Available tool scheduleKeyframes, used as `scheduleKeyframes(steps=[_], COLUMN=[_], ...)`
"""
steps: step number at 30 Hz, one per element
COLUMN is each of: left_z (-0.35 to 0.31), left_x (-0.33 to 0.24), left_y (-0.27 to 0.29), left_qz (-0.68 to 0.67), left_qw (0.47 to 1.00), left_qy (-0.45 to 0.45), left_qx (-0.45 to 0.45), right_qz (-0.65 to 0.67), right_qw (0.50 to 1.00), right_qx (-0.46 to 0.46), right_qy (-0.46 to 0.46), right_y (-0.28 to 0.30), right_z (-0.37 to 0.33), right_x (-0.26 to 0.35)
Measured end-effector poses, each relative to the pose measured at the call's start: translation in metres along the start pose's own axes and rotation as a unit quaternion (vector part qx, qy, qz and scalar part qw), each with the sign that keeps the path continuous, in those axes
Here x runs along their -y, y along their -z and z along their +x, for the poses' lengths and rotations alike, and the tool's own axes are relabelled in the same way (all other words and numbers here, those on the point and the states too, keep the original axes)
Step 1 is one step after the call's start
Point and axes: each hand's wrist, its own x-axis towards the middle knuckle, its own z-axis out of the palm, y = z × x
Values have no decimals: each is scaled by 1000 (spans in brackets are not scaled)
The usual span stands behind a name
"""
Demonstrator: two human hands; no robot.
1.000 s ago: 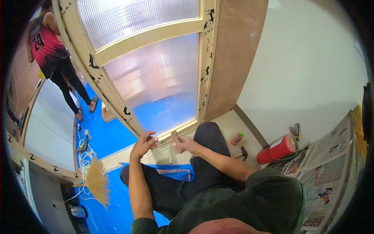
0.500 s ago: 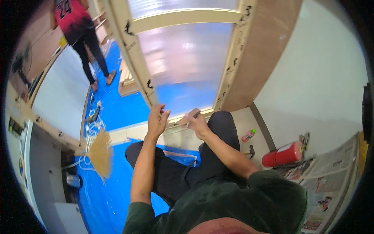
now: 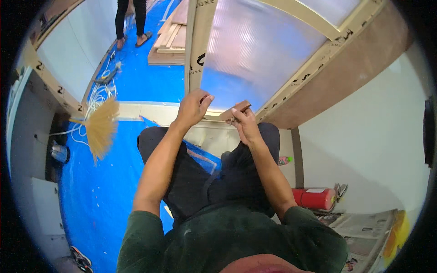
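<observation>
Between the thumb and fingers of my right hand [image 3: 247,127] is a small brown block [image 3: 236,110], which looks like wood. It is tilted just above the bottom of the framed panel. My left hand [image 3: 193,108] is at the lower left corner of that panel, its fingers curled and its thumb close to them. Whatever it may hold is hidden. The panel has a pale printed frame [image 3: 196,54] around a ribbed translucent sheet [image 3: 255,59]. Both forearms reach over my bent, dark-trousered knees.
Blue sheeting [image 3: 114,182] covers the floor. At left are a straw broom [image 3: 102,129], tangled white cords [image 3: 98,93] and a grey cabinet [image 3: 29,132]. Another person's legs [image 3: 132,18] stand near stacked boards [image 3: 169,45]. A red fire extinguisher [image 3: 314,198] and a small bottle [image 3: 285,160] are at right.
The view has shifted, so the panel appears turned and the other person's upper body is out of sight. The brown block stays in my right hand. My left-hand fingers look more curled.
</observation>
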Motion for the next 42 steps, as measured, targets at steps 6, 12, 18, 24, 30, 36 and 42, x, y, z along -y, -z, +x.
scheduleKeyframes(steps=[6,12,18,24,30,36,42], left_z=[5,12,8,10,1,-2,63], left_x=[22,36,44,48,70,68,80], left_y=[0,24,15,20,19,31,44], left_qz=[0,-91,-5,54,56,94,-91], left_qw=[992,973,994,991,986,977,957], left_qy=[16,123,87,114,140,177,192], left_qx=[-129,-174,-72,-38,-73,-74,-200], right_qz=[-107,-187,-205,-294,-308,-350,-404], right_qw=[994,981,977,951,950,929,892], right_qx=[-11,-1,-5,14,6,-22,-44], right_qy=[19,51,60,92,60,122,200], right_y=[-22,-31,-37,-55,-28,-41,-30], right_z=[-2,-3,-20,-19,42,106,138], right_x=[-4,-27,-15,28,-1,-47,-83])
